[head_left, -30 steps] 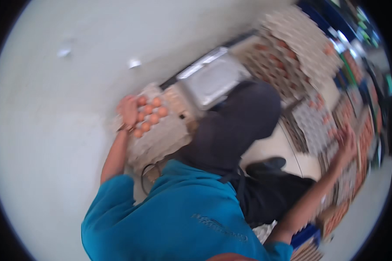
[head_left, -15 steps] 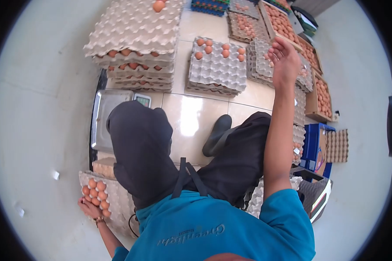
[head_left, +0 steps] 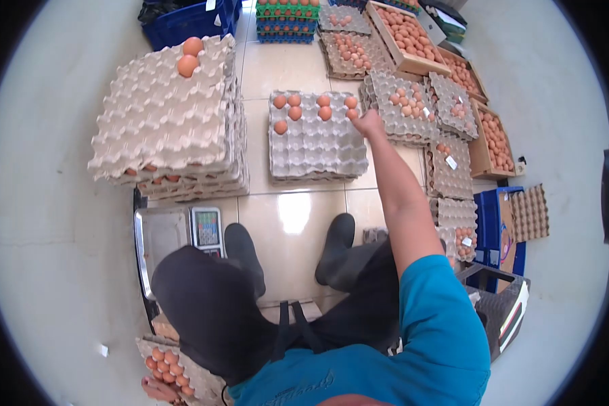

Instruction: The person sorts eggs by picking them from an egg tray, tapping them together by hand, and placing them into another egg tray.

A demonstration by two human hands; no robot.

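Observation:
My right hand [head_left: 369, 124] reaches out to the right edge of the top grey egg tray [head_left: 318, 150] on a low stack. Its fingers are closed at a brown egg [head_left: 352, 114], partly covering it. Several other brown eggs sit in the back rows of that tray. At the lower left, my left hand [head_left: 160, 390] is curled at the edge of another cardboard egg tray [head_left: 199, 372], beside a cluster of brown eggs [head_left: 167, 366]. Part of its fingers is hard to make out there.
A tall stack of egg trays [head_left: 162, 115] with two eggs on top stands at the left, behind a metal-pan scale [head_left: 164, 237]. Wooden crates of eggs [head_left: 413, 40] and more trays line the right. My boots [head_left: 335, 247] stand on the tiled floor.
My right hand has moved forward and left, from beside the tray to its egg, and its fingers have closed. My view has shifted; the left hand stays by its tray.

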